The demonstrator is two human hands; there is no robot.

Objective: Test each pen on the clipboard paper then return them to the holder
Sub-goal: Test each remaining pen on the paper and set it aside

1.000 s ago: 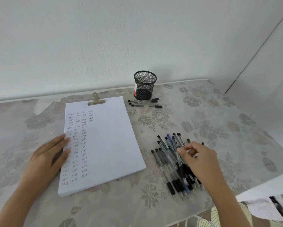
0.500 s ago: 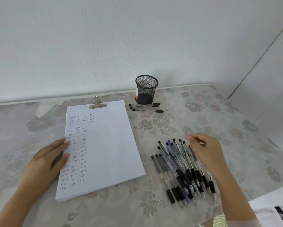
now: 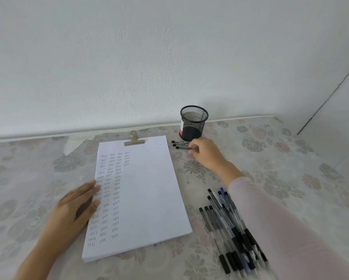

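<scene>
Moved: your right grip has left the pile of pens at the near right and reached across the table to the three loose pens. Your left grip has stayed on the clipboard paper.
Right grip: fingers curled, fingertips at the end of the nearest loose pen. You cannot tell from this view whether they have hold of it.
Left grip: flat and relaxed with fingers straight, tips resting on the left edge of the clipboard paper, holding nothing.
Three loose pens: lying side by side on the table, just in front of the holder.
Holder: black mesh cup, upright, near the wall, just beyond your right grip.
Clipboard paper: white stack under a metal clip at its top edge, with columns of small ink marks down its left half.
Pile of pens: fanned on the table right of the paper, dark rubber ends toward you, partly hidden under your pale pink sleeve.
Table: covered in a faded floral cloth.
</scene>
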